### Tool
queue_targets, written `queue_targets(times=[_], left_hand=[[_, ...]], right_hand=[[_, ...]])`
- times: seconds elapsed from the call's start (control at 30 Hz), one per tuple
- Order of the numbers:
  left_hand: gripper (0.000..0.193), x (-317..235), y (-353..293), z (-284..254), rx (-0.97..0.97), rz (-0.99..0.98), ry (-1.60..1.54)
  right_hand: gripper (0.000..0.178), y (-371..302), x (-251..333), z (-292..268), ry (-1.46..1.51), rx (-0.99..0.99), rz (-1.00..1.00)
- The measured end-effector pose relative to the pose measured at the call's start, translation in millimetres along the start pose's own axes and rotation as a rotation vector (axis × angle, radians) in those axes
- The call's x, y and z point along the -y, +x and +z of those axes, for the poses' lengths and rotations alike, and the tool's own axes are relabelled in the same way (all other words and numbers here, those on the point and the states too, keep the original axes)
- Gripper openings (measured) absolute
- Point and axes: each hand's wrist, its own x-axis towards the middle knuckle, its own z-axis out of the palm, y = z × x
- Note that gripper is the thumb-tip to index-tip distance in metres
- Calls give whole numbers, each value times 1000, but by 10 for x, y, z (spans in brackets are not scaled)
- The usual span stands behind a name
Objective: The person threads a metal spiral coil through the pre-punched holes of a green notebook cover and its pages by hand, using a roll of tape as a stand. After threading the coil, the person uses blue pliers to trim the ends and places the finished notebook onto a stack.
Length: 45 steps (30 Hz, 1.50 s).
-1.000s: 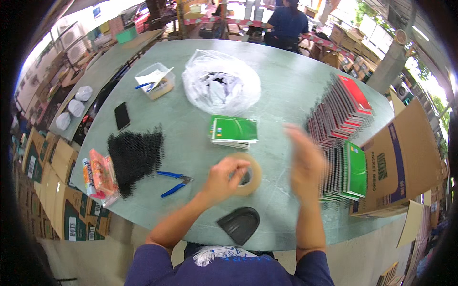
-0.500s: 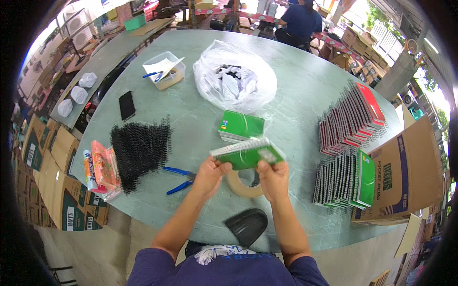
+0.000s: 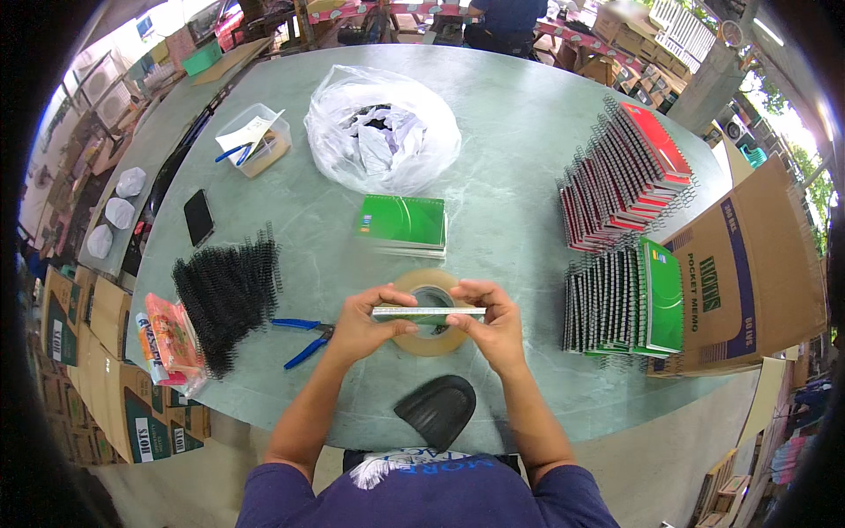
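A thin green-covered pocket notepad is held between the 2 hands, and from the head view it crosses over the clear tape roll; whether it touches the roll or hangs above it, I cannot tell. Its long axis runs left to right, nearly level and parallel to the person's chest, with a narrow pale edge turned up to the camera and a strip of green showing on the near side. Neither hand is nearer to it: the left hand has the left end, the right hand the right end. On each side the fingers are pinched narrowly on the notepad, thumb on the near side and forefinger on the far side, the 2 thumbs pointing toward each other with a gap between them.

Just beyond, slightly left, a short stack of green notepads lies flat on the counter, its long axis also left to right. The pile of black spiral coils lies on the left hand's side, with the blue-handled pliers between it and the left forearm. The spiral-bound green notebooks lean in a row well to the right, nearer the right hand
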Motion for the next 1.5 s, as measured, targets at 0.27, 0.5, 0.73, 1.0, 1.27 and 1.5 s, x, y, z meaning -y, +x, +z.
queue_targets(times=[0.27, 0.5, 0.73, 1.0, 1.27, 1.5], left_hand=[[23, 191, -65, 97, -35, 23, 115], [22, -13, -17, -321, 132, 142, 310], [28, 310, 84, -1507, -497, -384, 1154], [33, 283, -301, -1071, -256, -315, 1166], [40, 323, 190, -920, -339, -226, 1171], [30, 361, 448, -752, -195, 49, 648]], right_hand=[[45, -66, 58, 182, -346, 68, -171], [18, -61, 126, 560, -1292, 226, -633], [17, -55, 224, 528, -1215, 321, -678], [16, 3, 238, 390, -1239, 236, -634], [15, 95, 199, 423, -1249, 271, -614], [17, 77, 378, 346, -1136, 234, -502]])
